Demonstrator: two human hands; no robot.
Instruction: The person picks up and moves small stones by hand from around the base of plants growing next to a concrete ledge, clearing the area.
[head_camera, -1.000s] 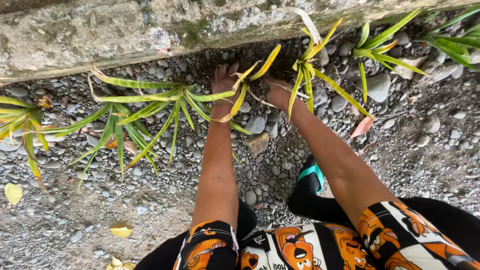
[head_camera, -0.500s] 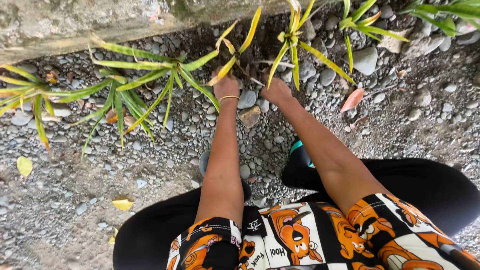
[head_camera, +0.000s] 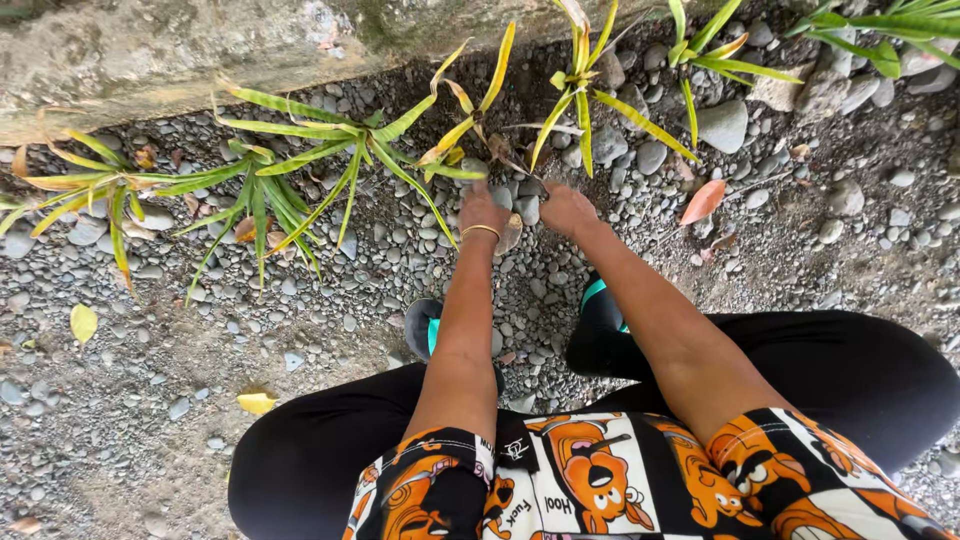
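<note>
1. at the foot of the mossy concrete wall (head_camera: 150, 60), a squatting person reaches both arms forward over grey river pebbles (head_camera: 330, 260).
2. left hand (head_camera: 482, 212), gold bangle (head_camera: 480, 231) at the wrist, rests knuckles-up at the base of a yellowing strap-leaved plant (head_camera: 470, 120); grip unclear.
3. right hand (head_camera: 566, 208) sits just beside it, fingers down in the stones; hands near together, not joined.
4. plant still rooted against the wall.

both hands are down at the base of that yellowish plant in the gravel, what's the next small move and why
Probably close the fingers around the stem base and ease it up. The left hand and right hand rest on the pebbles just below the yellowing plant, but a firm grip on it isn't visible.
</note>
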